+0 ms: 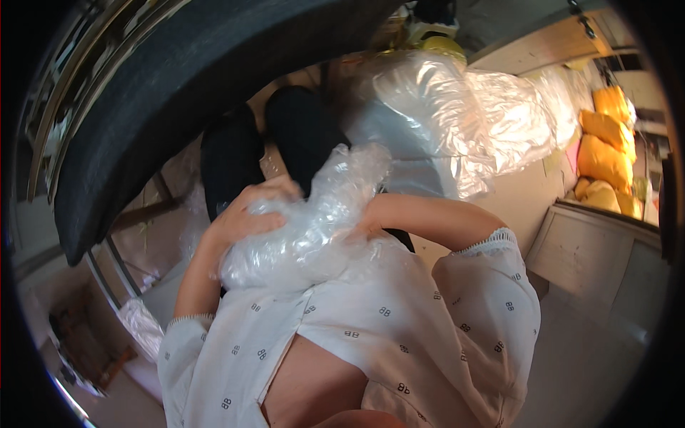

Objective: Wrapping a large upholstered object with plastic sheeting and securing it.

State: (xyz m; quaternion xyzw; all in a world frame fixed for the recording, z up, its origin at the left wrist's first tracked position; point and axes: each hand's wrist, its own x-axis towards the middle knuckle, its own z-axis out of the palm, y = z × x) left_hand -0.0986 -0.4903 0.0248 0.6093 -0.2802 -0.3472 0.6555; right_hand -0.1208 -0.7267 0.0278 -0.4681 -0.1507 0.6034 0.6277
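A crumpled bundle of clear plastic film (303, 239) lies against my lap and the front of my white patterned top. My left hand (250, 220) grips its left side, with the fingers curving over the top and slightly blurred. On the other side my right hand (367, 220) presses into the film; its fingers are hidden by the plastic. One lobe of the bundle sticks up and away from me between the two hands.
A large heap of shiny clear plastic (471, 121) lies ahead to the right. A dark padded surface (171, 85) curves across the far left. Yellow packages (606, 153) are stacked at the far right, near a pale wooden cabinet (581, 239). My dark-trousered legs (303, 132) are below.
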